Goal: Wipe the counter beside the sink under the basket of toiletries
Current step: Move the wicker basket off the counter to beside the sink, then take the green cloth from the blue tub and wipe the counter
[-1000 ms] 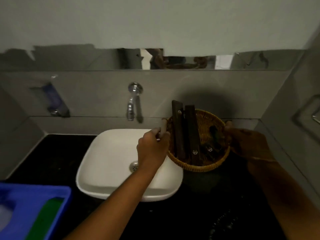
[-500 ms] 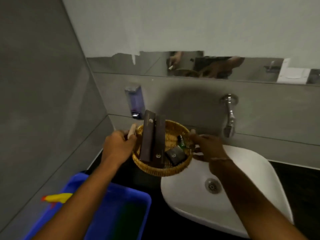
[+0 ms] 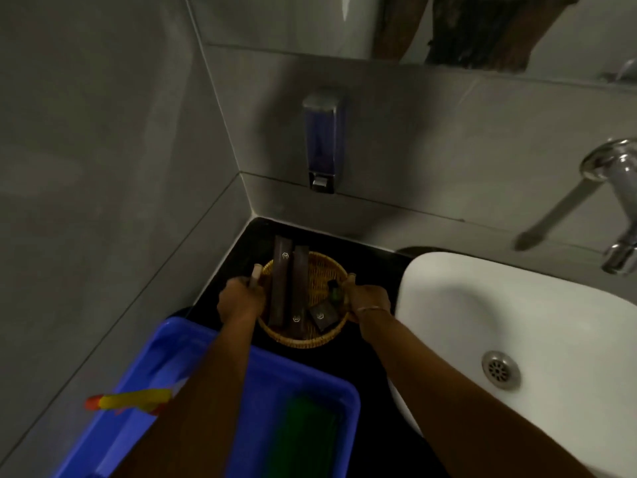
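Now my left hand and right hand, fingers closed on the basket handles, should lower it level onto the counter.

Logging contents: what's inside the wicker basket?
In the wicker basket: two long dark packets, a small dark box, a green-capped bottle. Anything beneath them is hidden.

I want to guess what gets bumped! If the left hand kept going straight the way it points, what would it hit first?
Probably the grey side wall near the corner; the left hand points that way along the basket rim. Depth is unclear.
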